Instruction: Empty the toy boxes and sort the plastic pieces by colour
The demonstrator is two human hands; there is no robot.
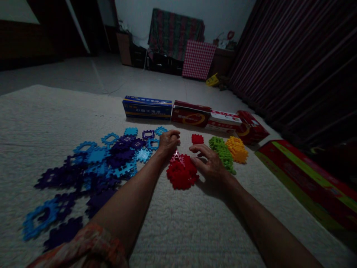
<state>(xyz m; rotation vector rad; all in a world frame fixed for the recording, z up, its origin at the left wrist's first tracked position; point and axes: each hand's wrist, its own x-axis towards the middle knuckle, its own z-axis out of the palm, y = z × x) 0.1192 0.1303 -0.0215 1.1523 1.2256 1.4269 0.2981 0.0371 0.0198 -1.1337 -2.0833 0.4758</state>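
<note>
Red interlocking plastic tiles with notched edges lie in a pile [182, 175] between my two hands. A lighter pinkish-red openwork tile [177, 158] rests at the pile's far edge, just below my left hand [169, 143]. That hand's fingers are curled inward, and whatever they may hold is hidden. My right hand [209, 163] hovers at the pile's right side, its fingers bent but apart, with thumb and forefinger near the red tiles. Beyond the pile, a single red tile [197, 139] lies by itself. Green tiles [222, 152] and orange tiles [237, 149] sit stacked to the right.
Blue and purple tiles [119, 153] spread widely on the left of the quilted cover [178, 230]. Along the back stand a blue box [147, 108], a dark red box [191, 114], a white-and-red box [224, 121] and another red box [252, 126]. A large red-and-green box [304, 178] lies at right.
</note>
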